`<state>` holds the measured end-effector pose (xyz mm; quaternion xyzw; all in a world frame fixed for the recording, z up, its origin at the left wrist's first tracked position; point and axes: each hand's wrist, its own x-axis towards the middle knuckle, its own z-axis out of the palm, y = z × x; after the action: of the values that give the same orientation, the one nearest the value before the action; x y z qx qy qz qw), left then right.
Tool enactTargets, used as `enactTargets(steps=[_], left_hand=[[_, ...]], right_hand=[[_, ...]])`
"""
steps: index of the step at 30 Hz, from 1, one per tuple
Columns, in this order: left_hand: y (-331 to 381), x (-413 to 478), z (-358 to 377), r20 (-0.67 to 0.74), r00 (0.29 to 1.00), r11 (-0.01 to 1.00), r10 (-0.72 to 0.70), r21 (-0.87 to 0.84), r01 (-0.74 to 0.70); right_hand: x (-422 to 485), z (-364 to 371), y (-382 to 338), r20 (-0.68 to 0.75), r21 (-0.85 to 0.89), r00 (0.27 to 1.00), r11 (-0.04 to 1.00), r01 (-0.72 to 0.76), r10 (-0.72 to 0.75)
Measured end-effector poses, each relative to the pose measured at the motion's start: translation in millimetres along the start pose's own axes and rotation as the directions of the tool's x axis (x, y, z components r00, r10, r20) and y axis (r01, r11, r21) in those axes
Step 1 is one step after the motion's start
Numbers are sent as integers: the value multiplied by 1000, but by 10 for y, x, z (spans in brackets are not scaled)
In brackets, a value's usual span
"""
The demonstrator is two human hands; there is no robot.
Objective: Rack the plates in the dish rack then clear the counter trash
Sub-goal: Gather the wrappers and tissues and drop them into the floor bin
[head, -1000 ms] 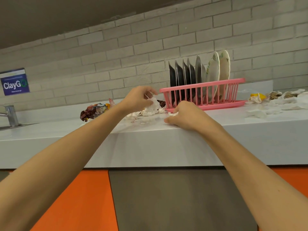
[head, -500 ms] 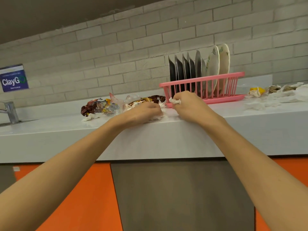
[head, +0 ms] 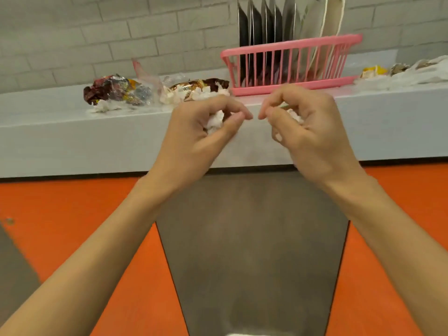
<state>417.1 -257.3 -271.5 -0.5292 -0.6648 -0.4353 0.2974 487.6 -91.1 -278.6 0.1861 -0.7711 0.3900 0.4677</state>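
A pink dish rack (head: 291, 48) stands on the grey counter (head: 72, 139) and holds several upright plates (head: 257, 23), dark ones on the left and pale ones on the right. In front of the counter's edge, my left hand (head: 201, 137) grips a crumpled white tissue (head: 214, 121). My right hand (head: 308, 132) is curled round another white tissue scrap (head: 294, 115). The two hands are close together, fingertips nearly touching.
Crumpled snack wrappers (head: 109, 92) and tissue bits (head: 191, 93) lie on the counter left of the rack. More white paper and a yellow wrapper (head: 373, 71) lie at the right. Below are orange cabinet fronts (head: 60, 214) and a grey panel (head: 254, 238).
Both hands have left the counter top and pulled back below its edge, each carrying tissue. The view has tilted down.
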Motion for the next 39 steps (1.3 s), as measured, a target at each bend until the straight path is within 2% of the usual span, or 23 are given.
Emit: enactTargets(steps=[2, 4, 7, 10, 14, 18, 24, 29, 32, 35, 39], left_hand=[[18, -268, 107, 34, 998, 995, -58, -74, 60], [-38, -496, 234, 72, 983, 971, -171, -157, 180], [-189, -819, 453, 138, 929, 898, -345, -240, 369], [-337, -1167, 689, 202, 855, 802, -477, -298, 518], [-513, -1673, 985, 253, 748, 686, -614, -298, 664], [-663, -2158, 1245, 283, 652, 604, -704, -245, 758], [-737, -2916, 1624, 355, 522, 488, -776, -186, 853], [-792, -3535, 1933, 366, 370, 380, -854, -48, 924], [-830, -3851, 2099, 393, 334, 398, -857, 92, 913], [-916, -4083, 2202, 468, 307, 427, -829, 175, 887], [-1046, -4251, 2237, 526, 373, 537, -764, 199, 819]], right_hand=[[-311, 5, 104, 67, 72, 994, 994, -87, 83], [-574, 47, 239, 127, 61, 977, 982, -179, 170], [-931, 168, 457, 203, 27, 920, 937, -348, 336], [-1282, 284, 682, 225, 76, 851, 862, -501, 475], [-1743, 347, 958, 247, 21, 760, 781, -624, 601], [-2190, 375, 1126, 334, -60, 637, 690, -722, 695], [-2951, 604, 1333, 382, -235, 522, 626, -743, 763], [-3618, 768, 1563, 413, -403, 445, 598, -693, 795], [-3906, 844, 1657, 403, -510, 407, 571, -644, 819], [-4033, 895, 1746, 436, -528, 381, 575, -625, 815], [-4145, 911, 1908, 491, -563, 359, 604, -564, 794]])
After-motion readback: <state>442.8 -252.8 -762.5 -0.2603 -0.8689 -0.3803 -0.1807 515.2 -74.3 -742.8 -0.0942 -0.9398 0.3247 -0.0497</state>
